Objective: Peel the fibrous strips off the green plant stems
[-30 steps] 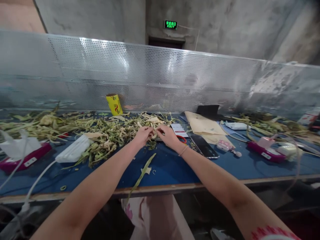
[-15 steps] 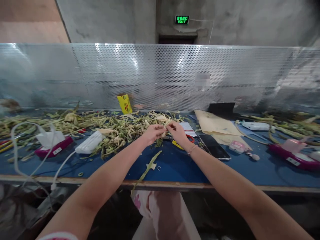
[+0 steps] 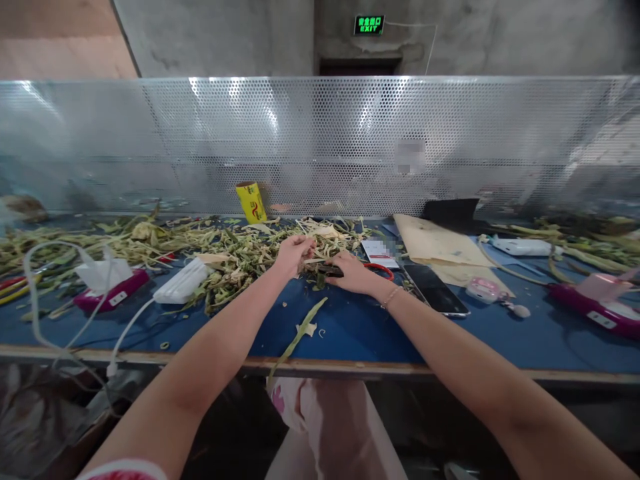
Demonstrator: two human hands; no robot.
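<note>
My left hand (image 3: 294, 252) is closed on pale plant strips at the near edge of a pile of green and yellow plant strips (image 3: 225, 257) on the blue table (image 3: 350, 333). My right hand (image 3: 351, 273) lies palm down just right of it. Its fingers curl over a dark tool, apparently scissors whose red handle (image 3: 383, 268) shows behind the wrist. The two hands are a little apart. One long green strip (image 3: 296, 339) lies before them and hangs over the table's front edge.
A perforated metal screen (image 3: 320, 140) walls the back, with a yellow box (image 3: 251, 202) against it. Right of my hands lie a card (image 3: 380, 252), a phone (image 3: 436, 291) and a brown envelope (image 3: 435, 247). A white charger (image 3: 181, 282) and pink devices (image 3: 107, 295) (image 3: 595, 310) sit at the sides.
Both hands were raised together, pinching a strip between them. Now they have parted: the right hand has dropped onto the dark tool on the table, while the left stays at the pile.
</note>
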